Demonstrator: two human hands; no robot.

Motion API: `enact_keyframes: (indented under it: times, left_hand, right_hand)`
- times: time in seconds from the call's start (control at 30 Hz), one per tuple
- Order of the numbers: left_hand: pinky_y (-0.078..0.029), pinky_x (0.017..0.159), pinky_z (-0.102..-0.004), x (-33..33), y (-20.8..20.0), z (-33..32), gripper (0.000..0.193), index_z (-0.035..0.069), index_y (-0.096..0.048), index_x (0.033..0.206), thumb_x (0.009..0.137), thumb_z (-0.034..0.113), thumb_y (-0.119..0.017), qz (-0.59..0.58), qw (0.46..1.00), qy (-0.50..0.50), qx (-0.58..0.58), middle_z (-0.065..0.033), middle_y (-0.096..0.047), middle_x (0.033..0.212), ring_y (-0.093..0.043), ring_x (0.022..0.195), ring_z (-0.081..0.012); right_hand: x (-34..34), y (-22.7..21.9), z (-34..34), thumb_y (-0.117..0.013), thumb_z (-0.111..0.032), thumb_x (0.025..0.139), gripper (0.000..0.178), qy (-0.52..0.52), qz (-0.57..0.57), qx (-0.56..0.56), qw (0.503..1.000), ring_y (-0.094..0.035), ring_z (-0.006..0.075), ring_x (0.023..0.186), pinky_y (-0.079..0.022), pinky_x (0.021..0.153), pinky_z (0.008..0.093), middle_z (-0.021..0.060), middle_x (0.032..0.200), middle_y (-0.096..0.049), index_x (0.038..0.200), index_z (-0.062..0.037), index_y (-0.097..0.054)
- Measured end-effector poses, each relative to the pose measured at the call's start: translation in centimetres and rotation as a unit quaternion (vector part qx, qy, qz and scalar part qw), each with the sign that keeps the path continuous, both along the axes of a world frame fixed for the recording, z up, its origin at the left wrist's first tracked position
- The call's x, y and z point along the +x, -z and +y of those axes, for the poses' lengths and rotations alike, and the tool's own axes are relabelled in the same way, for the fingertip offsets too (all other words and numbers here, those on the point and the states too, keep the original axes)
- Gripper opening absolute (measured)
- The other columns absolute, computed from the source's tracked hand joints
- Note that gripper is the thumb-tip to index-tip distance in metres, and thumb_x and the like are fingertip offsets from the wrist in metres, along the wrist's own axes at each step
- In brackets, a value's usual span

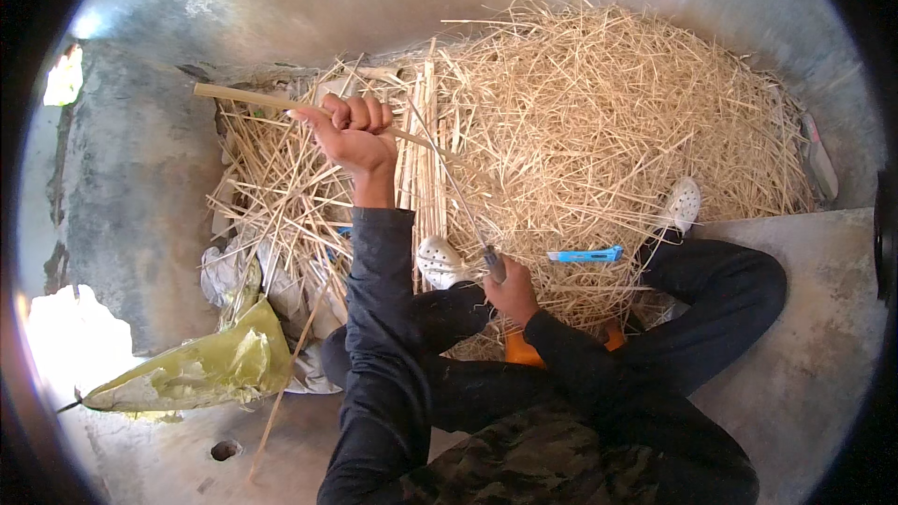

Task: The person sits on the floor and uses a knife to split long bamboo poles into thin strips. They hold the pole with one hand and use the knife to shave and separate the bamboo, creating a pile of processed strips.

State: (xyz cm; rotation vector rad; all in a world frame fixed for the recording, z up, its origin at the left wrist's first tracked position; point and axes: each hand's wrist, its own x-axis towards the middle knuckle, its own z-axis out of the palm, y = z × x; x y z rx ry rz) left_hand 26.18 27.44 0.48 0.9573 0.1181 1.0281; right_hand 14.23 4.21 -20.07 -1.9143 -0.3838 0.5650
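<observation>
My left hand (360,136) is raised over the litter of strips, its fingers closed round a long pale strip (243,95) that looks like bamboo. One end sticks out to the left; the other slants down to the right over the heap. In my right hand (513,292), closed on its dark handle, is a knife (456,185) with a long thin blade. The blade points up and left and crosses the strip just right of my left hand; whether they touch, I cannot tell. A blue box cutter (585,254) lies on the shavings right of my right hand.
A big heap of shavings (608,112) fills the middle and right against the wall. Several straight strips (426,150) lie side by side, with loose ones (290,178) scattered left. Near my white clogs (440,262) are an orange object (524,351) and a yellow-green sack (206,365).
</observation>
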Motion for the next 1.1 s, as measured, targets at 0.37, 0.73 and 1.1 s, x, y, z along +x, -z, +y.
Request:
enact_keyframes:
  times: [0.37, 0.73, 1.1]
  left_hand:
    - [-0.014, 0.043, -0.0272, 0.6, -0.2, -0.5, 0.058, 0.018, -0.023, 0.061, 0.092, 0.066, -0.030, -0.006, 0.999, 0.054, 0.002, 0.0050, -0.013, 0.048, -0.010, 0.045, -0.0100]
    - [-0.023, 0.039, -0.0198, -0.6, 0.2, -0.4, 0.072, 0.001, -0.055, 0.075, 0.087, 0.069, -0.035, 0.134, 0.954, -0.261, 0.063, 0.0061, -0.025, 0.053, -0.026, 0.045, -0.0037]
    - [-0.020, 0.039, -0.0221, -2.2, 0.2, -0.4, 0.069, 0.006, -0.051, 0.071, 0.085, 0.072, -0.035, 0.066, 0.993, -0.097, 0.010, 0.0057, -0.024, 0.051, -0.022, 0.042, -0.0065]
  right_hand:
    - [0.4, -0.6, -0.9, -0.060, -0.014, 0.072, 0.028, 0.004, 0.032, 0.067, 0.997, -0.060, 0.0436, 0.074, -0.048, 0.065, 0.0458, 0.0260, 0.075, -0.060, 0.093, 0.0047, -0.058]
    - [-0.4, -2.1, -0.9, -0.063, -0.014, 0.072, 0.027, -0.026, 0.049, 0.061, 0.997, -0.062, 0.0408, 0.076, -0.049, 0.067, 0.0437, 0.0243, 0.077, -0.062, 0.091, 0.0045, -0.059]
    - [-1.1, 3.8, -1.3, -0.058, -0.012, 0.074, 0.014, 0.041, 0.056, -0.028, 0.997, -0.053, 0.0301, 0.055, -0.043, 0.055, 0.0388, 0.0158, 0.060, -0.053, 0.076, 0.0014, -0.053]
